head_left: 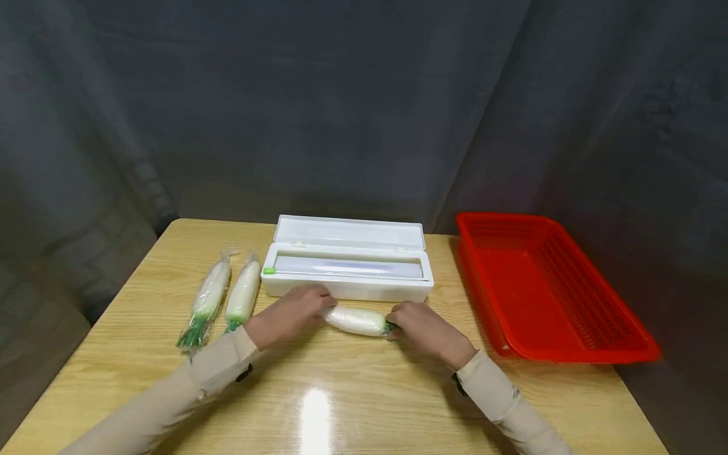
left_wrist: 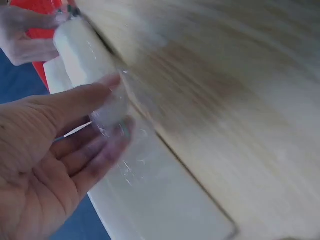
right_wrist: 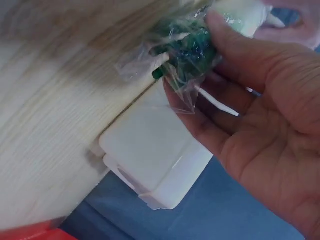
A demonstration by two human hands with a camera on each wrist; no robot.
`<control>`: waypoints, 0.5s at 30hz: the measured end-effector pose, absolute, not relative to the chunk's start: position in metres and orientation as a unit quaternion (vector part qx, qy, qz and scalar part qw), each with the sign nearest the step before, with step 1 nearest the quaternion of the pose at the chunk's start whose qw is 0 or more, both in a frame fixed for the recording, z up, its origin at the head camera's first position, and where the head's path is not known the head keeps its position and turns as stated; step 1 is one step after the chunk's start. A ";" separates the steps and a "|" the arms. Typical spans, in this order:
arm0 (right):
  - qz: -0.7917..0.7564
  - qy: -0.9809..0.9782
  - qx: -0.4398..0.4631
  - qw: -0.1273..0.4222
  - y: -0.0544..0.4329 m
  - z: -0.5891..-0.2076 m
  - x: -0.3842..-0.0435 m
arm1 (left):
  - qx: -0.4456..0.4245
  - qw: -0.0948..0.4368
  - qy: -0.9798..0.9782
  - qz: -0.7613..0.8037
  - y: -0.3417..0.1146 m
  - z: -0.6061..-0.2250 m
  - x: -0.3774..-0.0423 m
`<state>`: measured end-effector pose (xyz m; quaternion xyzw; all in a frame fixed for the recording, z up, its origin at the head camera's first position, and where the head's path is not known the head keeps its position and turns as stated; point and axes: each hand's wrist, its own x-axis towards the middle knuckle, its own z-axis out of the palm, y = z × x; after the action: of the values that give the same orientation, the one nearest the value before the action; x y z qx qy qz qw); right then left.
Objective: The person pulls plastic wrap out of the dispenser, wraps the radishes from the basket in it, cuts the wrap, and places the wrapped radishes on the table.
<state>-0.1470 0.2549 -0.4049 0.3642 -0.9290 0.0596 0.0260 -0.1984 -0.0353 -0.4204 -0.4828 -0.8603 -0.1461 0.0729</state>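
A white radish [head_left: 358, 321] wrapped in clear film lies sideways in front of a white cling film box [head_left: 348, 290]. My left hand [head_left: 292, 314] pinches its narrow left end between thumb and fingers; loose film [left_wrist: 137, 95] sticks out there in the left wrist view. At the other end, my right hand [head_left: 428, 330] holds the green stalks [right_wrist: 187, 52], thumb on one side and fingers on the other. Crinkled film covers those stalks in the right wrist view. The box lid [head_left: 349, 232] is raised, and a film roll [head_left: 347, 266] shows inside.
Two more film-wrapped radishes, one farther left [head_left: 210, 294] and one nearer the box [head_left: 244, 292], lie on the wooden table [head_left: 375, 404]. A red plastic basket [head_left: 483, 297] stands at the right. Dark curtains [head_left: 318, 114] hang behind.
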 end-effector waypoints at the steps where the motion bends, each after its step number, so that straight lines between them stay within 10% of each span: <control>1: 0.066 -0.928 0.366 0.010 0.256 -0.404 -0.148 | -0.479 0.070 -0.864 -0.141 -0.039 -0.420 -0.198; 15: 0.128 -0.950 0.260 -0.115 0.270 -0.398 -0.142 | -0.470 0.036 -0.865 -0.173 -0.056 -0.427 -0.202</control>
<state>-0.1416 0.2704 -0.3983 0.2600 -0.9502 0.1277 -0.1148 -0.2016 -0.0557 -0.4268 -0.4698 -0.8648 -0.1732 0.0357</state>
